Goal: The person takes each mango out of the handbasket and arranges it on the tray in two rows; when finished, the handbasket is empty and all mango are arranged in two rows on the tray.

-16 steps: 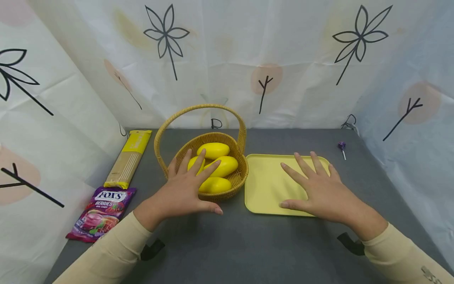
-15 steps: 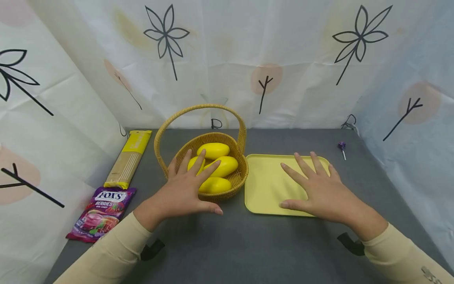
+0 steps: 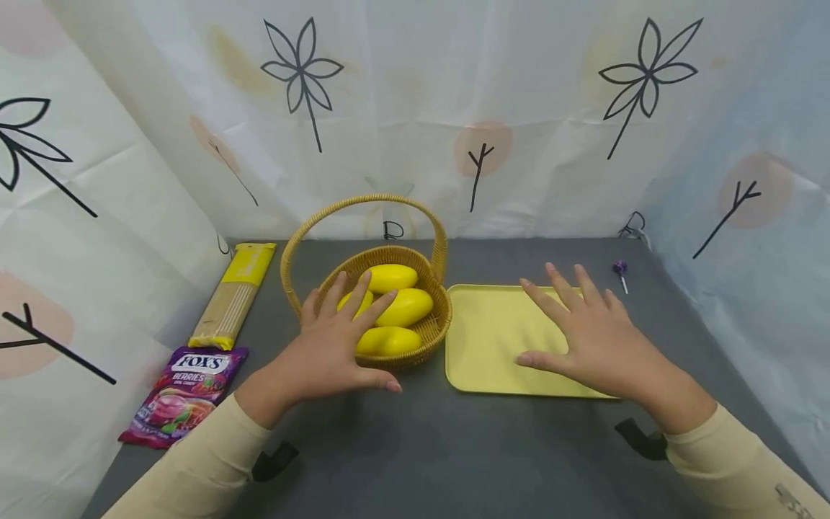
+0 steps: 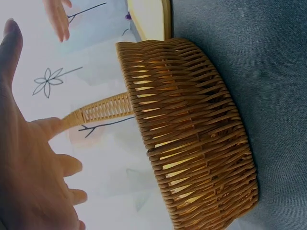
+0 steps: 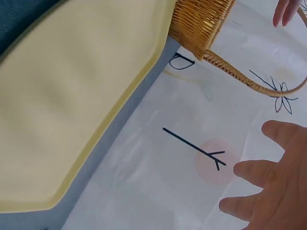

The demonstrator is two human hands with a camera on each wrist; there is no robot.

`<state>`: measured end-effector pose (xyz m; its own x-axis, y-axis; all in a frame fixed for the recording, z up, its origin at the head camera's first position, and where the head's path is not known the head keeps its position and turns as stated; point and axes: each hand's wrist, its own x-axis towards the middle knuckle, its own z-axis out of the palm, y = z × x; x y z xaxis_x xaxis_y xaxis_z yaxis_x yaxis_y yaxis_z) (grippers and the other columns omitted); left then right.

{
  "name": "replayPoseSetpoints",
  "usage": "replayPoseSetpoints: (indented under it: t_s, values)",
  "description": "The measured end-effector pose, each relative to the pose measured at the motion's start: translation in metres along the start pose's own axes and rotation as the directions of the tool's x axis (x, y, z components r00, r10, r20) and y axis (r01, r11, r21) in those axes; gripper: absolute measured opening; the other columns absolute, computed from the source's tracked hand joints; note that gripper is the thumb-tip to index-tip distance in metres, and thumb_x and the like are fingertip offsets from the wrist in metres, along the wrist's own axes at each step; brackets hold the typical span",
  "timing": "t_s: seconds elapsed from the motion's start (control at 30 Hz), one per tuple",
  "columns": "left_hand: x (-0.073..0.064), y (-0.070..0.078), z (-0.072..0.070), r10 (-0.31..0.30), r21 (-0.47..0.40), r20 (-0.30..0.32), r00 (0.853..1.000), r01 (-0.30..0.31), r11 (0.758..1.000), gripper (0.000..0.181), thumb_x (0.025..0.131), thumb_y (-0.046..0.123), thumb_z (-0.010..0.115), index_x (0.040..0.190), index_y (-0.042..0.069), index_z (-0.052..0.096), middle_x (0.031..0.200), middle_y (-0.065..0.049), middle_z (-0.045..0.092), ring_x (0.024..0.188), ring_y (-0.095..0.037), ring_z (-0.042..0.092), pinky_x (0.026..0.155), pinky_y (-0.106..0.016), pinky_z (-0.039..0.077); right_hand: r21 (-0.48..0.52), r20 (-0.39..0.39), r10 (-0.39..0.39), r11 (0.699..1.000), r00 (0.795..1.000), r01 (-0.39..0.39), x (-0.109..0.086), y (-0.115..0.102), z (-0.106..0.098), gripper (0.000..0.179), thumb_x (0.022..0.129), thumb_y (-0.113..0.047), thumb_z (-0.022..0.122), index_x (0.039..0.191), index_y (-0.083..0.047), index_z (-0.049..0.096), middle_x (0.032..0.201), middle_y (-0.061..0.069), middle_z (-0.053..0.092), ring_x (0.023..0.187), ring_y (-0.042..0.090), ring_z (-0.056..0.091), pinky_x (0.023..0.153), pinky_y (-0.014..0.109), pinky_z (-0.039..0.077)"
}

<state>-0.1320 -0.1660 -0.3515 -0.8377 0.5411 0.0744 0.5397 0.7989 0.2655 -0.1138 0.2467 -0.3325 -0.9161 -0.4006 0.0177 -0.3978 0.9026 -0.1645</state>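
Fingers spread, my left hand [image 3: 324,353] hovers over the near left side of a wicker basket [image 3: 437,328] and holds nothing. Several yellow mangoes or mango-like fruits [image 3: 405,308] lie in the basket, partly hidden behind the fingers. In the left wrist view the basket's woven side [image 4: 192,139] stands close to the palm, apart from it. My right hand [image 3: 599,346], also spread and holding nothing, is above the right part of a pale yellow tray [image 3: 486,339]. The right wrist view shows the bare tray [image 5: 86,96] below that hand.
On the left lie a yellow-ended pack of noodle-like sticks [image 3: 236,292] and a purple FOX'S Berries candy bag [image 3: 184,396]. A purple lollipop [image 3: 620,272] lies at the far right of the grey table [image 3: 454,454]. Patterned white curtains [image 3: 415,94] enclose the back and sides.
The head view has shifted slightly, so the scene sits a little lower and further left. My right hand has moved slightly rightward over the tray; the left hand stays over the basket.
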Motion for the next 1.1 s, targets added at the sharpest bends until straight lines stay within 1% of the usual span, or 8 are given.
replayPoseSetpoints:
  t_s: [0.27,0.37,0.47,0.53,0.67,0.77,0.9,1.1]
  values:
    - [-0.014,-0.004,-0.015,0.151,-0.194,-0.207,0.966,-0.192,0.962,0.122,0.081,0.094,0.059,0.177,0.030,0.020,0.182,-0.003,-0.008,0.163,-0.037,-0.013,0.113,-0.081,-0.007,0.092,-0.061,-0.033,0.995,0.998,0.039,0.009,-0.002,-0.009,0.107,0.097,-0.073,0.068,0.177,-0.029,0.012,0.181,0.013,0.006,0.161,0.051,0.003,0.108,0.087,0.017]
    - [-0.021,-0.008,-0.019,0.185,-0.282,-0.334,0.924,-0.285,0.916,0.119,0.084,0.095,0.050,0.176,0.025,0.023,0.182,-0.004,0.001,0.164,-0.037,-0.006,0.111,-0.082,-0.006,0.154,-0.102,-0.076,0.984,0.992,0.091,0.013,-0.004,-0.010,0.105,0.098,-0.066,0.072,0.177,-0.028,0.014,0.181,0.011,0.010,0.162,0.049,0.008,0.108,0.086,0.017]
    - [-0.026,-0.012,-0.020,0.186,-0.360,-0.489,0.852,-0.392,0.847,0.114,0.089,0.091,0.051,0.174,0.018,0.030,0.180,-0.011,0.015,0.162,-0.038,0.009,0.114,-0.079,-0.003,0.246,-0.144,-0.140,0.954,0.980,0.172,0.017,-0.006,-0.009,0.101,0.099,-0.057,0.075,0.177,-0.029,0.017,0.181,0.005,0.013,0.163,0.042,0.010,0.113,0.083,0.017]
    - [-0.028,-0.015,-0.019,0.174,-0.417,-0.596,0.784,-0.487,0.768,0.109,0.094,0.085,0.054,0.172,0.012,0.033,0.178,-0.017,0.023,0.160,-0.042,0.016,0.119,-0.075,0.000,0.324,-0.166,-0.186,0.917,0.968,0.232,0.020,-0.007,-0.007,0.098,0.100,-0.053,0.075,0.177,-0.030,0.018,0.180,0.000,0.015,0.164,0.038,0.010,0.116,0.080,0.016]
    - [-0.027,-0.025,-0.014,0.093,-0.521,-0.758,0.645,-0.686,0.509,0.093,0.099,0.064,0.067,0.168,0.008,0.039,0.173,-0.021,0.033,0.159,-0.042,0.021,0.125,-0.059,0.001,0.469,-0.195,-0.257,0.823,0.946,0.321,0.027,-0.011,-0.003,0.094,0.102,-0.060,0.070,0.176,-0.032,0.020,0.179,-0.004,0.019,0.163,0.031,0.014,0.119,0.075,0.017]
    - [-0.026,-0.037,-0.009,0.005,-0.538,-0.814,0.581,-0.757,0.371,0.083,0.101,0.053,0.068,0.167,0.010,0.041,0.172,-0.021,0.036,0.156,-0.040,0.026,0.121,-0.049,0.006,0.542,-0.201,-0.282,0.766,0.938,0.346,0.033,-0.018,0.000,0.094,0.101,-0.070,0.064,0.176,-0.033,0.021,0.178,-0.005,0.021,0.162,0.029,0.018,0.119,0.073,0.018]
    - [-0.029,-0.055,0.000,-0.104,-0.600,-0.791,0.602,-0.734,0.318,0.083,0.102,0.052,0.064,0.169,0.011,0.036,0.173,-0.022,0.032,0.154,-0.039,0.028,0.112,-0.049,0.010,0.605,-0.188,-0.298,0.716,0.936,0.349,0.040,-0.029,0.007,0.095,0.100,-0.078,0.058,0.176,-0.033,0.022,0.178,-0.007,0.023,0.161,0.028,0.022,0.120,0.072,0.020]
    - [-0.028,-0.080,0.023,-0.222,-0.765,-0.643,0.733,-0.623,0.160,0.099,0.101,0.059,0.067,0.173,0.009,0.020,0.173,-0.018,0.035,0.157,-0.033,0.026,0.114,-0.047,0.013,0.674,-0.174,-0.351,0.639,0.920,0.371,0.055,-0.045,0.024,0.097,0.100,-0.081,0.054,0.175,-0.029,0.024,0.178,-0.006,0.024,0.158,0.026,0.029,0.121,0.068,0.024]
